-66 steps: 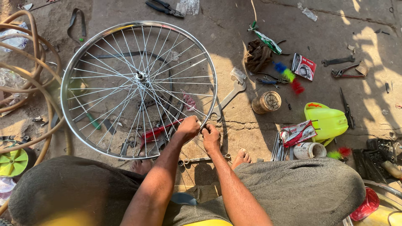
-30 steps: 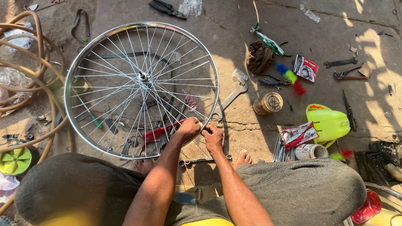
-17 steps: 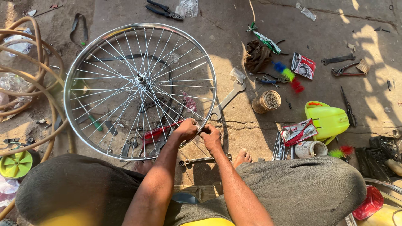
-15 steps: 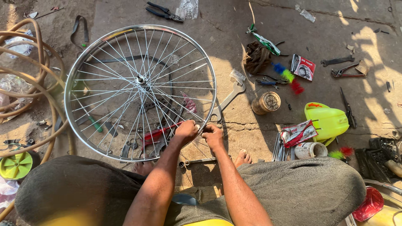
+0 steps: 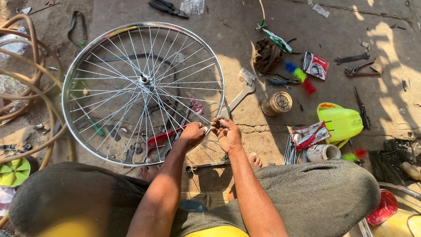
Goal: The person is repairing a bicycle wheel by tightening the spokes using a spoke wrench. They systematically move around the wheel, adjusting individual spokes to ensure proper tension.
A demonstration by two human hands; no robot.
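I see the wheel (image 5: 144, 93) lying flat on the concrete floor (image 5: 245, 26) just in front of the knees, its near rim pulled close so both hands can work one spot without stretching. My left hand (image 5: 193, 133) closes over the rim at that near edge, its grip pinched narrow on rim and spokes, steadying it, I judge. My right hand (image 5: 227, 132) sits just beside it, fingertips drawn together at the rim; they seem to nip something small, but I cannot tell what. A long rod (image 5: 209, 165) lies under the wheel's near edge, by the bare foot (image 5: 253, 159). Right of the wheel rest a flat spanner (image 5: 240, 95), a round tin (image 5: 276, 103) and a yellow-green jug (image 5: 341, 123), all within easy reach. Left of the wheel, coiled hoses (image 5: 26, 79) are pushed aside.
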